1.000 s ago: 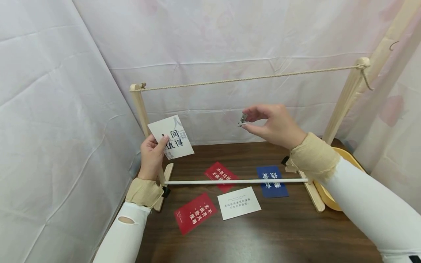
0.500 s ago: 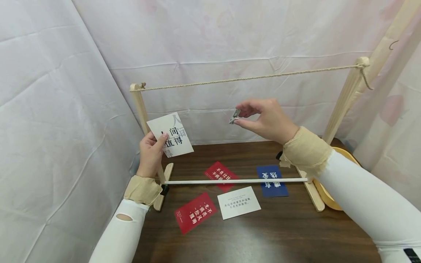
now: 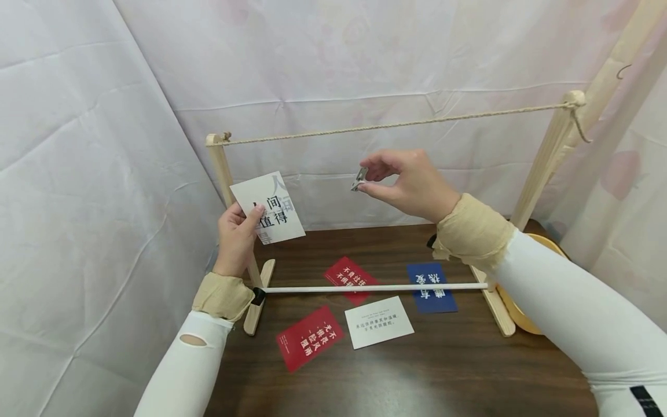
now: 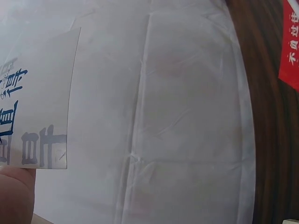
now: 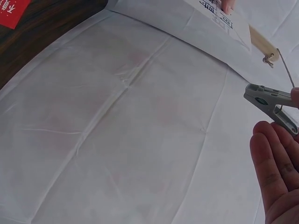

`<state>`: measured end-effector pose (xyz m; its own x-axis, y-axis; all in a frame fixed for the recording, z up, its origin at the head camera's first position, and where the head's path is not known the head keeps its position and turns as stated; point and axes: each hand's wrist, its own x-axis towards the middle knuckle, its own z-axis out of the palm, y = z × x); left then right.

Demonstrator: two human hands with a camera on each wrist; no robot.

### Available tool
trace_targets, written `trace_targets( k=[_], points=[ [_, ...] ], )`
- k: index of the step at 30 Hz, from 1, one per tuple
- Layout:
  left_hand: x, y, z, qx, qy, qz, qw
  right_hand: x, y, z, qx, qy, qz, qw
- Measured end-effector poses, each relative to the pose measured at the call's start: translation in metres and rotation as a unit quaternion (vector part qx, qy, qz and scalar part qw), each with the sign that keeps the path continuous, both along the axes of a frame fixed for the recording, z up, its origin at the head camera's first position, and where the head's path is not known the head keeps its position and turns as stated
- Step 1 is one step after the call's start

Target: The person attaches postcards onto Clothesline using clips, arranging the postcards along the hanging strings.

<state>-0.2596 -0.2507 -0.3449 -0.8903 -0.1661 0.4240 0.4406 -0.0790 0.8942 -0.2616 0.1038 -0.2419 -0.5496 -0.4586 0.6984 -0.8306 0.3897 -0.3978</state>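
Note:
In the head view my left hand (image 3: 237,237) pinches a white card (image 3: 278,211) with dark and grey characters, thumb across its face, near the rack's left post. The card's lower part fills the left side of the left wrist view. My right hand (image 3: 409,179), right of the card and below the rope, pinches a grey clothespin (image 3: 359,178) between thumb and fingers. Seen closer in the right wrist view, the clothespin (image 5: 268,100) points its tip away from the fingers, and its jaws look closed on nothing. A twine rope (image 3: 385,125) runs above both hands.
A wooden rack carries the rope and a white lower rod (image 3: 375,288). Two red cards (image 3: 311,339), a white card (image 3: 379,333) and a blue card (image 3: 432,295) lie on the brown table. Behind the right post is a yellow basin (image 3: 521,321). White curtains surround the table.
My right hand has moved left and slightly up with the clothespin, closer to the card. The left hand has lifted its card a little and shifted slightly left.

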Motion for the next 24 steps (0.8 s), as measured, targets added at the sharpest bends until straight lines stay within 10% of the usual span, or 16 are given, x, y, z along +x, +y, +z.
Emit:
trace_targets(
  k=[24],
  points=[
    [0.0, 0.0, 0.021, 0.005, 0.027, -0.003, 0.9996, -0.003, -0.022, 0.015, 0.007, 0.013, 0.025, 0.9996]
  ],
)
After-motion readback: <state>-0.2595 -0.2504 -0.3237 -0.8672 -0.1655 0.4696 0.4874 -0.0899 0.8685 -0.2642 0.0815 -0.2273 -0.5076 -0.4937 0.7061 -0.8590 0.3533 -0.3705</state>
